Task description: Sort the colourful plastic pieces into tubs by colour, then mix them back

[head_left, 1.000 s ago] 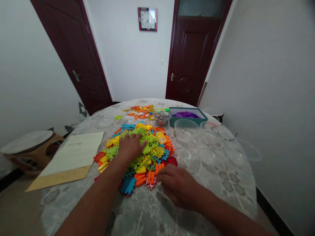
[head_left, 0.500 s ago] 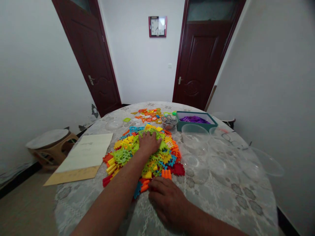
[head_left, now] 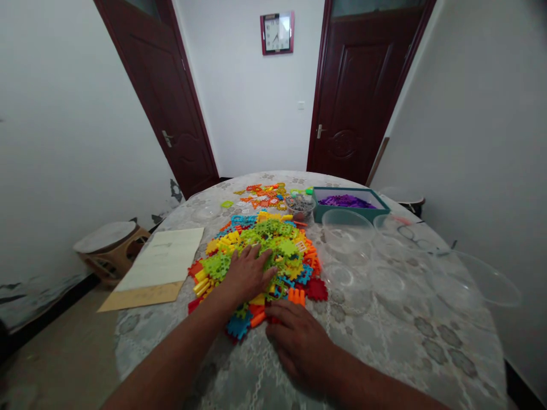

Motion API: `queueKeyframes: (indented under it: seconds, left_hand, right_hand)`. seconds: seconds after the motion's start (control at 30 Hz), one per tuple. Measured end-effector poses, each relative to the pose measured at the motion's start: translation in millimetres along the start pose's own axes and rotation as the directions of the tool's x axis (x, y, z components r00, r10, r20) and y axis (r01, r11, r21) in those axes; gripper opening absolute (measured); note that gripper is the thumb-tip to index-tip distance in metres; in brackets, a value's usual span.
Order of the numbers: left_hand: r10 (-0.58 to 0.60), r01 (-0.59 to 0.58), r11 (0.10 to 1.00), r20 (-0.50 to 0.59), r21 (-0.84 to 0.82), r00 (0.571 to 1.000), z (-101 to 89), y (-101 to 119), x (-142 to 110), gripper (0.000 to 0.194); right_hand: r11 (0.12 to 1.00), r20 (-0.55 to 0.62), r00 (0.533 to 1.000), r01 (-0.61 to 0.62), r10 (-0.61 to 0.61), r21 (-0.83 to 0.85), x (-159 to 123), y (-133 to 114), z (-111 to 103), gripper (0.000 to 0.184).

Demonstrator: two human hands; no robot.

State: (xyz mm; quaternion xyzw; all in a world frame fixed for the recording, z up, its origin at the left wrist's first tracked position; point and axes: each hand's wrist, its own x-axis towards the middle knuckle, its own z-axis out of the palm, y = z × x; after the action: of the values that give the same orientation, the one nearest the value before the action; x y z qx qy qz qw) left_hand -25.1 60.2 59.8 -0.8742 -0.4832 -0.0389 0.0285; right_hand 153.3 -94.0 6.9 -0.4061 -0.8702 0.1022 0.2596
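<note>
A heap of colourful plastic building pieces [head_left: 273, 230] lies in the middle of the table, lime green on top with yellow, blue, orange and red around. My left hand [head_left: 250, 273] rests on the near part of the heap, palm down, fingers spread. At the heap's near edge is my right hand [head_left: 297, 339], its fingers bent against orange pieces [head_left: 296, 296]; whether it grips one is hidden. A dark red piece [head_left: 317, 290] lies at the heap's right edge. A blue piece [head_left: 239, 325] sticks out at the near left.
Clear plastic bowls [head_left: 347, 228] and lids stand on the right. Behind them is a green box [head_left: 351, 214] of purple pieces, beside a bowl of grey pieces [head_left: 300, 205]. Scattered orange pieces [head_left: 265, 198] lie at the back. Paper sheets [head_left: 164, 253] are at left, near a stool [head_left: 109, 245].
My left hand has slid back toward me over the heap, baring the lime green pieces on top. My right hand stays at the near edge. The view has shifted slightly.
</note>
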Motion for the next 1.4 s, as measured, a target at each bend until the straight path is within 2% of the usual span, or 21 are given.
queueKeyframes:
  seconds: [0.17, 0.37, 0.6, 0.8, 0.97, 1.17, 1.3, 1.4]
  left_hand:
    - [-0.086, 0.086, 0.996, 0.035, -0.001, 0.996, -1.0, -13, -14, 0.06]
    - [-0.125, 0.126, 0.992, 0.016, -0.013, 0.992, 1.0, -12, 1, 0.064]
    - [-0.165, 0.164, 0.986, 0.022, 0.037, 0.986, 3.1, -26, 30, 0.06]
    - [-0.226, 0.229, 0.969, -0.039, 0.093, 0.973, 0.9, -29, 18, 0.063]
    - [-0.294, 0.297, 0.949, -0.047, 0.101, 0.955, 0.4, -48, 6, 0.065]
    - [-0.388, 0.387, 0.921, 0.033, 0.046, 0.921, -7.7, -67, 22, 0.07]
    - [-0.449, 0.449, 0.893, 0.012, 0.029, 0.893, -4.4, -63, 33, 0.071]
    - [-0.508, 0.51, 0.86, -0.061, 0.013, 0.859, 0.5, -50, 37, 0.069]
  right_hand:
    - [0.998, -0.057, 0.997, -0.055, 0.053, -0.028, 1, -1, 2, 0.036]
    - [0.996, -0.068, 0.996, -0.066, 0.061, -0.066, 0, 2, 7, 0.037]
    - [0.995, -0.067, 0.996, -0.063, 0.058, -0.079, -2, 4, 10, 0.041]
    - [0.995, -0.08, 0.996, -0.055, 0.049, -0.08, -2, 5, 12, 0.038]
    - [0.995, -0.061, 0.996, -0.065, 0.06, -0.076, -2, 3, 10, 0.04]
    - [0.995, -0.081, 0.994, -0.077, 0.071, -0.068, -2, 2, 10, 0.038]
    - [0.993, -0.085, 0.994, -0.083, 0.075, -0.085, -3, 3, 11, 0.036]
    - [0.993, -0.09, 0.993, -0.078, 0.07, -0.092, -3, 3, 11, 0.038]
